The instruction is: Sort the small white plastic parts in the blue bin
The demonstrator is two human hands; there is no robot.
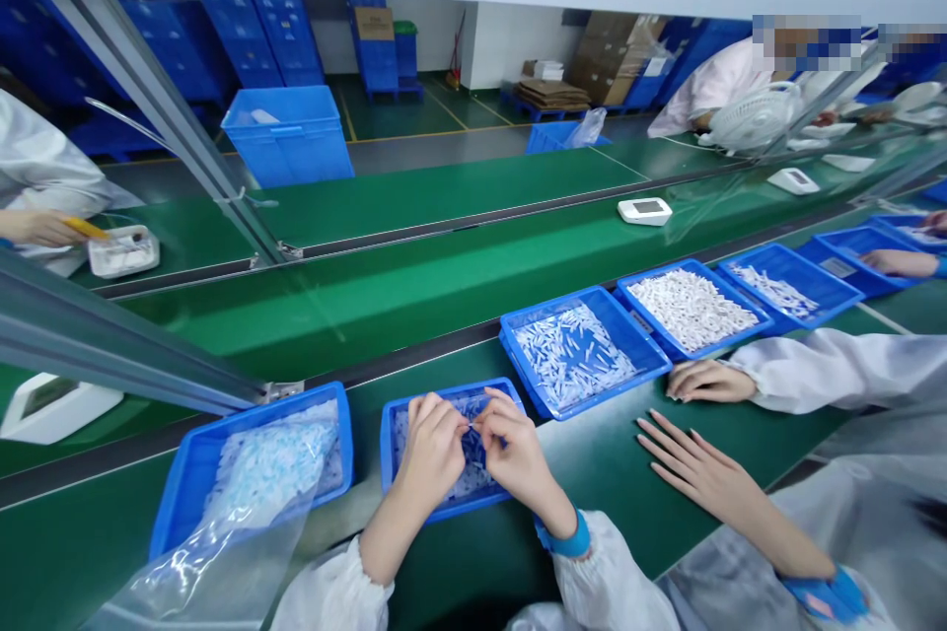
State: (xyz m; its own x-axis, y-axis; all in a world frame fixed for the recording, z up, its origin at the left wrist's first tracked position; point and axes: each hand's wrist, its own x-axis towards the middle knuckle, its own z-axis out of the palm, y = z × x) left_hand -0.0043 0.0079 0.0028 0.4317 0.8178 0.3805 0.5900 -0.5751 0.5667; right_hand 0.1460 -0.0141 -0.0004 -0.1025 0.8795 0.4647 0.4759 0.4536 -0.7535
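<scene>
My left hand [435, 442] and my right hand [513, 446] meet over a blue tray [388, 444] of small translucent pieces. Thumb and fingers of both are pinched together at one tiny pale piece [472, 426], whose exact kind is too small to make out. A blue band circles my right wrist. To the left, another blue tray [344, 434] holds a clear plastic bag [273, 468] of small white and light-blue parts. On the right is a larger blue tray [510, 355] with many slim white pieces lying loose inside.
A co-worker's two hands [692, 468] rest on the green bench at right, beside blue trays of white parts [692, 306]. Beyond runs a green conveyor belt [414, 286] carrying white devices [643, 210]. A metal post [170, 118] rises at left. Other people work across the line.
</scene>
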